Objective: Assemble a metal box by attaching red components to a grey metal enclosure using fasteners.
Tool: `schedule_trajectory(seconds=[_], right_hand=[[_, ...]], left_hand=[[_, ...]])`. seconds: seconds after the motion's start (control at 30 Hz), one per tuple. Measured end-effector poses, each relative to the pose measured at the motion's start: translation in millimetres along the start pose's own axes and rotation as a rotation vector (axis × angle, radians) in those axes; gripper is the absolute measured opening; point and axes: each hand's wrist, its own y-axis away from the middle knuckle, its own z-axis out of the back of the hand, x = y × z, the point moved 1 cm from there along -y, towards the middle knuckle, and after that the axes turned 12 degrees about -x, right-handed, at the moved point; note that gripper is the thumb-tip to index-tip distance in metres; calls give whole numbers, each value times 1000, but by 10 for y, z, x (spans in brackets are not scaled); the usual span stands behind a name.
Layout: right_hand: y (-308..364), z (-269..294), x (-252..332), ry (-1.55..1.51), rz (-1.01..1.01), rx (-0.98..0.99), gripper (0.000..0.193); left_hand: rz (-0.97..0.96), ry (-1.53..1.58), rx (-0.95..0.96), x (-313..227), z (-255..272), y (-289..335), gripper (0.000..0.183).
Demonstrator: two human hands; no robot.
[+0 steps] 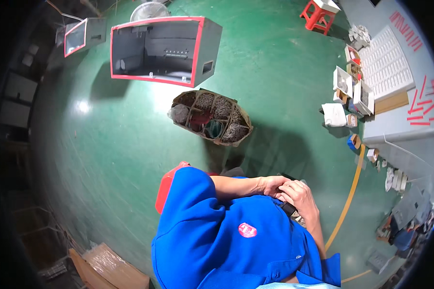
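In front of my torso, a little right of the middle, my left hand and my right hand meet. The fingers of both are curled in together, the right ones lying partly over the left. Anything between them is hidden or too small to name. A dark strap-like object shows beside my right wrist; what it is I cannot make out. Ahead of me stands a divided bin with several compartments of small metal-looking pieces, apart from both hands. One compartment holds something red, another something green.
Beyond the bin is a grey metal cabinet with a red-edged open front. A similar smaller one stands far left, near a fan. A red stool, white trays and boxes line the right; cardboard lies lower left.
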Motion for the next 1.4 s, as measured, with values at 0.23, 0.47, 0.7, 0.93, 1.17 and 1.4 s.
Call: schedule_trajectory(seconds=[0.23,0.47,0.7,0.93,1.17,1.4], right_hand=[[-764,-372,-12,-42,113,73,19],[-1160,-376,-71,-68,215,62,20],[-1278,-311,-99,-35,180,59,20],[-1287,-382,-243,34,263,7,15],[-1345,-306,-227,-6,234,-35,15],[-1287,-237,-204,-105,79,-79,13]], left_hand=[[-142,-18,-21,-519,380,438,29],[-215,-54,-45,-883,397,678,23],[-132,2,108,-981,366,593,20],[-171,-11,-4,-1075,158,681,21],[-175,-52,-63,-1137,78,750,24],[-174,-83,-34,-1109,82,632,24]])
